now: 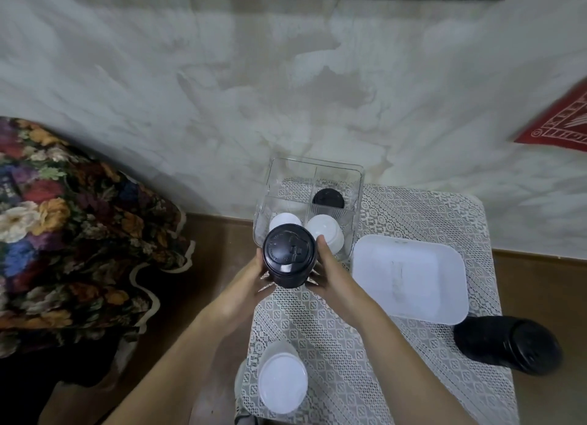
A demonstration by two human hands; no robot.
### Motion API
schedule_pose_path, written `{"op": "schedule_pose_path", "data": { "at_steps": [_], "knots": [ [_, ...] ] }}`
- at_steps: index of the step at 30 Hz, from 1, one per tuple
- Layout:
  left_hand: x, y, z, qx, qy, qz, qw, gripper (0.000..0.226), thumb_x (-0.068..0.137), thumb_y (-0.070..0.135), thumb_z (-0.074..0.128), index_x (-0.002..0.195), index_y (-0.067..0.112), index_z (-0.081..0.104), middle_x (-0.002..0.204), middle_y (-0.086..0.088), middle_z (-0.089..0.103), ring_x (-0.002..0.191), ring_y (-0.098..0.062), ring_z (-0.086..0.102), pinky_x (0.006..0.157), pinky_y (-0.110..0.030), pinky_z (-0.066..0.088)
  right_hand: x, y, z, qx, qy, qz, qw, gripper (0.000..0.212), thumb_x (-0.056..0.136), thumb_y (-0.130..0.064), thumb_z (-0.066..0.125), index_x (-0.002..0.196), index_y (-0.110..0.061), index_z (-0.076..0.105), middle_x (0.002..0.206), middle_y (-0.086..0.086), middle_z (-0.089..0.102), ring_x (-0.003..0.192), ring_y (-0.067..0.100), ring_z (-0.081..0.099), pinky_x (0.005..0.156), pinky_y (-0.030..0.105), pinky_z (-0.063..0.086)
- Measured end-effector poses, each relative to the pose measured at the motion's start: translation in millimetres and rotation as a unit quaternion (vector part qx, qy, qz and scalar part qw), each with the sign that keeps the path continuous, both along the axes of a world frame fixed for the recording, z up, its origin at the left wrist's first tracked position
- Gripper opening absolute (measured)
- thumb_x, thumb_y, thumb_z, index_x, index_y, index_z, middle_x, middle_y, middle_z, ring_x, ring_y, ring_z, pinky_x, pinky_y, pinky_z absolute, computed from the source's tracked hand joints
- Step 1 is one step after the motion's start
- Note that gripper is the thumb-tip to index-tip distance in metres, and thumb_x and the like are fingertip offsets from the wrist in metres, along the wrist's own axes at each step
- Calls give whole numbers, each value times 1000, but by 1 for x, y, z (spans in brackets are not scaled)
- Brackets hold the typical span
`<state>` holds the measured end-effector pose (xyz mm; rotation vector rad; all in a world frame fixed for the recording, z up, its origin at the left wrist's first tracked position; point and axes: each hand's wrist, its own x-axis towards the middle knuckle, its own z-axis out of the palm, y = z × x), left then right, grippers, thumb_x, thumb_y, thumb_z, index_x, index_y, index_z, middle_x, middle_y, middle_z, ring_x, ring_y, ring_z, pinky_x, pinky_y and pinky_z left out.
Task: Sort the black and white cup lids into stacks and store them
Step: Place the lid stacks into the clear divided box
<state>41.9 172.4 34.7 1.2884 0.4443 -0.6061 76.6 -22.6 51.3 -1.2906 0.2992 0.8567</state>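
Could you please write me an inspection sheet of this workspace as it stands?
Surface: small table under a lace cloth.
Job's things: held black lid stack above the clear divided bin. The bin holds a near-left white stack, a near-right white stack and a far-right black stack. A toppled black stack lies at the table's right edge, and a loose white stack at its near edge.
Clutter: white tray beside the bin.
Grip: left hand and right hand both hold the held stack.
Cables: nothing seen.
Surroundings: mottled wall, floral fabric, red cloth.

Lace-covered table (349,345) carries clear divided bin (261,214), white tray (409,278), upright white lid stack (282,383), black lid stack on its side (508,345).
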Motion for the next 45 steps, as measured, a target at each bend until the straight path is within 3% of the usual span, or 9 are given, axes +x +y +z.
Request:
{"op": "schedule_pose_path", "data": {
  "at_steps": [7, 17, 25, 27, 31, 34, 37, 39, 45],
  "knots": [
    [28, -2, 2, 54, 25, -9, 998, 66, 87, 85, 50, 141, 48, 58, 157, 3, 49, 141, -17, 51, 121, -45, 37, 13, -23, 14, 41, 1, 0, 999, 93, 66, -81, 57, 146, -35, 49, 153, -2, 50, 144, 17, 45, 124, 44, 33],
    [69, -37, 31, 22, -9, -21, 999, 34, 88, 83, 46, 119, 72, 57, 154, 6, 45, 139, -19, 48, 121, -43, 36, 57, -38, 32, 58, -31, -39, 997, 73, 73, -80, 68, 136, -45, 61, 147, -1, 59, 140, 22, 51, 116, 50, 44],
    [138, 0, 35, -36, -3, -6, 999, 89, 79, 84, 58, 152, 35, 45, 156, 3, 47, 143, -21, 46, 124, -44, 31, 108, -3, 36, 30, -55, -76, 995, 103, 56, -90, 73, 143, -38, 58, 145, -3, 61, 137, 14, 53, 118, 42, 42],
    [153, 14, 37, -55, 13, -33, 998, 97, 79, 88, 45, 157, 31, 39, 161, 1, 41, 148, -22, 40, 127, -47, 24, 120, 10, 39, 29, -52, -83, 995, 97, 61, -86, 71, 143, -37, 58, 145, -2, 61, 137, 15, 54, 118, 41, 43],
    [181, 43, 36, -75, 4, -75, 994, 124, 57, 95, 63, 160, 32, 33, 163, 2, 38, 149, -21, 40, 127, -46, 25, 144, 33, 45, 29, -52, -102, 993, 77, 74, -72, 60, 141, -33, 60, 141, -2, 65, 134, 15, 58, 115, 41, 46],
    [198, 53, 34, -84, 13, -82, 993, 116, 61, 90, 67, 157, 34, 36, 160, 0, 42, 147, -22, 42, 124, -43, 31, 157, 45, 43, 27, -57, -109, 992, 65, 85, -68, 58, 141, -36, 61, 141, -6, 65, 135, 14, 57, 115, 44, 46],
    [209, 53, 32, -73, 9, -64, 995, 70, 83, 74, 48, 143, 38, 49, 156, -2, 48, 142, -22, 48, 124, -43, 32, 165, 51, 40, 6, -72, -128, 989, 42, 100, -57, 50, 135, -40, 65, 137, -10, 67, 134, 11, 57, 117, 45, 44],
    [213, 49, 29, -65, 11, -58, 996, 63, 85, 69, 43, 140, 39, 52, 152, -2, 52, 140, -23, 50, 123, -43, 33, 169, 52, 35, 4, -78, -131, 988, 36, 106, -51, 46, 133, -38, 66, 135, -10, 68, 133, 11, 58, 117, 45, 43],
    [215, 33, 20, -55, 4, -36, 998, 76, 80, 68, 48, 147, 34, 48, 151, 4, 50, 141, -17, 46, 116, -33, 38, 173, 47, 18, 17, -76, -114, 990, 84, 78, -86, 59, 147, -37, 54, 147, -10, 59, 140, 9, 50, 119, 41, 40]
  ]
}}
